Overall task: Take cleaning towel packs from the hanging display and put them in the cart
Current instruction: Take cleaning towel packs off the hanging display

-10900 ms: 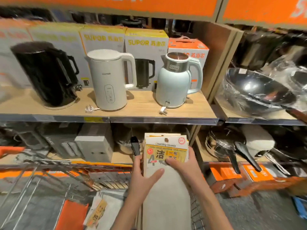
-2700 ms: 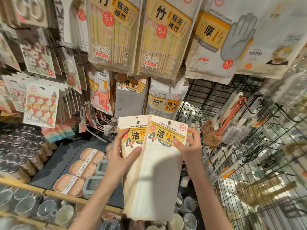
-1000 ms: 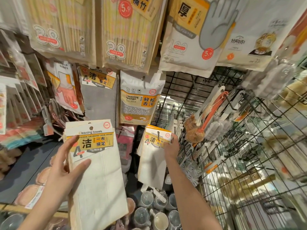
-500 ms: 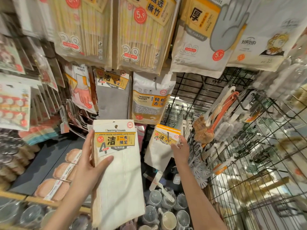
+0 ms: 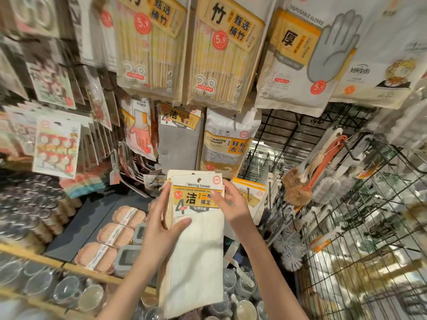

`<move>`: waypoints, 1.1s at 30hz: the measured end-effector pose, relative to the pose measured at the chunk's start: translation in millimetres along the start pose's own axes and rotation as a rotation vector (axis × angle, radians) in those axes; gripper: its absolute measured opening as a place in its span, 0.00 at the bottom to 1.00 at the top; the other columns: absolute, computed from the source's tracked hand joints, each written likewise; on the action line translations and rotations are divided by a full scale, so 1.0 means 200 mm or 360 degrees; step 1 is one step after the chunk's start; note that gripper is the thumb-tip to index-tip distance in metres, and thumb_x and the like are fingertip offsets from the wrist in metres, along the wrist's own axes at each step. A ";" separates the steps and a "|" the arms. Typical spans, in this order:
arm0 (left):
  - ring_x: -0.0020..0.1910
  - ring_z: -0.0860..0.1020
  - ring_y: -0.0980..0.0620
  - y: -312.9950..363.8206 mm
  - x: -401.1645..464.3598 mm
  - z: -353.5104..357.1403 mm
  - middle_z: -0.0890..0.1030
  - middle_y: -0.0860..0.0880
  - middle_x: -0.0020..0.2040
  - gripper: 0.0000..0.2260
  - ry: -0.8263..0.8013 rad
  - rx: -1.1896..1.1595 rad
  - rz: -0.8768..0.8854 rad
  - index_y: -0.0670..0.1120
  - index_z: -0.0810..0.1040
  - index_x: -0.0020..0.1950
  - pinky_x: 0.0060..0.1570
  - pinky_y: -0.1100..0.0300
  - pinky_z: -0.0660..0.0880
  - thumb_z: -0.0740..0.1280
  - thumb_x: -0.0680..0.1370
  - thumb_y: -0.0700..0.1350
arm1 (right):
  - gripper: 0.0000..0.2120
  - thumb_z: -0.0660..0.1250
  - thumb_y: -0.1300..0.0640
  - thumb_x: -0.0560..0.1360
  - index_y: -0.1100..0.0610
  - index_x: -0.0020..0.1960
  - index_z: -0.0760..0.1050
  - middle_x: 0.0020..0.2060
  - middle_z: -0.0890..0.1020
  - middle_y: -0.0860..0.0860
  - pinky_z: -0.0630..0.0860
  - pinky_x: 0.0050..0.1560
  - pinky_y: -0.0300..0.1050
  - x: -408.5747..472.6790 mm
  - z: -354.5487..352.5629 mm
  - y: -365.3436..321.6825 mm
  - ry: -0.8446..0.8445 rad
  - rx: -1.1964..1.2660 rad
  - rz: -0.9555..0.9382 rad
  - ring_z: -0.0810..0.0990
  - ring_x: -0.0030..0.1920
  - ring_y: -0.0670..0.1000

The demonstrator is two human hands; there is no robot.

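Shop racks crowd the view, hung with chopstick packs (image 5: 221, 56) and a glove pack (image 5: 307, 56) high above the towel pack (image 5: 196, 239). Both hands hold that cream towel pack upright in front of the display: the left hand (image 5: 161, 229) grips its left edge, thumb across the cloth, and the right hand (image 5: 231, 204) pinches its label card. Just right of it, another towel pack (image 5: 250, 195) hangs on a hook. Mugs (image 5: 242, 308) stand below it.
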State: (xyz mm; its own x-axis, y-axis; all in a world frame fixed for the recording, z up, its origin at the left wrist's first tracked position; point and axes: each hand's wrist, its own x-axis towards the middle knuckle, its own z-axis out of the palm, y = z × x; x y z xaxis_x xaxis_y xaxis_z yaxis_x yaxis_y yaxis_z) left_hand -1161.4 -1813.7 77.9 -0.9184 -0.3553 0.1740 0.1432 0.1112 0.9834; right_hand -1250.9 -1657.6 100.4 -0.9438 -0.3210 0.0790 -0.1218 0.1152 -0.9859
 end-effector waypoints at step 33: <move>0.66 0.61 0.75 -0.05 0.05 -0.01 0.64 0.77 0.64 0.30 0.0108 0.0118 0.0049 0.56 0.61 0.73 0.61 0.80 0.59 0.62 0.77 0.30 | 0.24 0.67 0.69 0.73 0.45 0.59 0.68 0.58 0.78 0.53 0.78 0.54 0.53 -0.07 -0.32 0.36 0.0844 -0.0002 0.0384 0.79 0.53 0.52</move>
State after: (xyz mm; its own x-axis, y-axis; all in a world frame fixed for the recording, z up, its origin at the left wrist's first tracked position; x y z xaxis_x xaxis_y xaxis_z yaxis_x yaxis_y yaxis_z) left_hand -1170.4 -1819.7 70.7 -0.8865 -0.4125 0.2098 0.1413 0.1904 0.9715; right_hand -1266.6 -1584.0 37.1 -0.9698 0.2288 -0.0840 0.1155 0.1281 -0.9850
